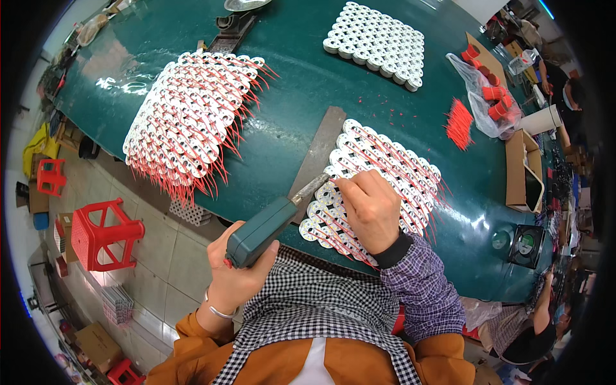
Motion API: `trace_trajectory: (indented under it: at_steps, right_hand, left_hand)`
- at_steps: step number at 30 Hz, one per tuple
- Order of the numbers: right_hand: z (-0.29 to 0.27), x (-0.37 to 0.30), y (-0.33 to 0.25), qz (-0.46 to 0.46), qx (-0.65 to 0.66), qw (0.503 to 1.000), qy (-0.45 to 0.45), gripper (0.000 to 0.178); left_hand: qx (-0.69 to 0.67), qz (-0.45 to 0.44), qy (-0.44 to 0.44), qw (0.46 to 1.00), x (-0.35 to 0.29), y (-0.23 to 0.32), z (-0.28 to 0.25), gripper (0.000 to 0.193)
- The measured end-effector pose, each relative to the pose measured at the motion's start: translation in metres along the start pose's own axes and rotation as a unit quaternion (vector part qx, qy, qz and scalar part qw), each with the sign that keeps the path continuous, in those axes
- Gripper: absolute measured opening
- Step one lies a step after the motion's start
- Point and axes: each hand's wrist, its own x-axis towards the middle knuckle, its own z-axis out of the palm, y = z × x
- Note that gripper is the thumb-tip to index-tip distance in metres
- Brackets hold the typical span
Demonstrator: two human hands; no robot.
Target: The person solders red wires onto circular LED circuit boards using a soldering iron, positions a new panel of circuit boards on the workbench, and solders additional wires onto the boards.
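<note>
My left hand (236, 274) is wrapped round the handle of a dark green soldering gun (264, 230). Its metal tip points up and right, to the left edge of a panel of round white circuit boards (385, 168). Over that panel my right hand (373, 208) is closed, thumb and forefinger pinching a thin red wire (333, 181) beside the tip; the fingers hide most of it. Many red wires lie slantwise across the boards. Whether the tip touches a board, I cannot tell. A flat metal bar (319, 151) runs along the panel's left side.
On the green table (282, 90) stand a stack of wired boards (192, 115) and a stack of bare ones (375, 42). Loose red wires (459, 124), a plastic bag of red spools (494, 102) and a cardboard box (518, 170) lie right. A red stool (106, 234) stands left.
</note>
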Motion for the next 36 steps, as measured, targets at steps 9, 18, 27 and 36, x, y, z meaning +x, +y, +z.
trace_trajectory:
  at_steps: [9,18,27,36]
  right_hand:
    - [-0.001,0.001,0.0,0.001,-0.004,1.0,-0.004,0.019]
    - [-0.012,0.004,-0.005,0.003,0.01,1.0,0.024,0.018]
    - [-0.011,-0.011,-0.018,0.031,0.023,0.999,0.006,0.016]
    - [-0.006,-0.016,-0.016,0.036,0.014,0.999,0.006,0.015]
  left_hand:
    - [0.005,-0.008,-0.006,1.0,0.0,-0.001,-0.001,0.017]
    - [-0.035,-0.038,0.033,0.998,-0.016,0.005,-0.009,0.028]
    - [-0.022,-0.002,0.011,1.0,-0.019,0.003,-0.008,0.022]
    - [-0.012,-0.006,-0.015,1.0,-0.02,-0.001,-0.007,0.017]
